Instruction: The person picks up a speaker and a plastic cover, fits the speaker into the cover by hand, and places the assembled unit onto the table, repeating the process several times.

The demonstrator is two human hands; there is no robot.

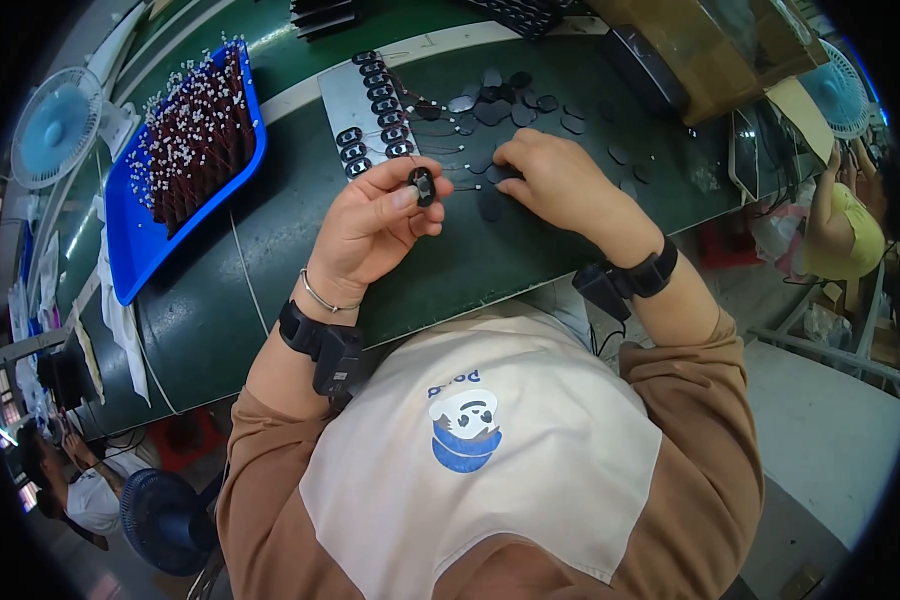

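In the head view, working bare-handed at a green table (450,275): grasping a small black oval part (424,187) between thumb and fingers of the left hand (370,215), just in front of the near end of a pale board (340,95). Holding the right hand (560,185) down at the tabletop, with thumb and forefinger bent at a dark flat disc (500,173), near small white connectors (478,187) on thin wires. Too covered by the fingers to tell a firm grip on the disc from a light touch. Backed, beyond the left hand, by two files of black oval units (380,92) on the pale board, longer at its right edge. Faced, beyond the right hand, with a loose, partly overlapping spread of more dark discs (490,110). Flanked at left by a blue tray (260,150) heaped with dark red wires (200,150) tipped in white, and at upper right by a black case (642,75) beside a brown cardboard box (745,55). Dressed in a cream-and-brown garment (570,420) with a cartoon print on the chest, wearing black strapped devices (335,352) on both wrists and a thin bracelet (325,300) on the left. Surrounded farther off by a light blue fan (55,128) at left, a dark blue fan (165,520) below it, and a person in yellow (840,235) at right.
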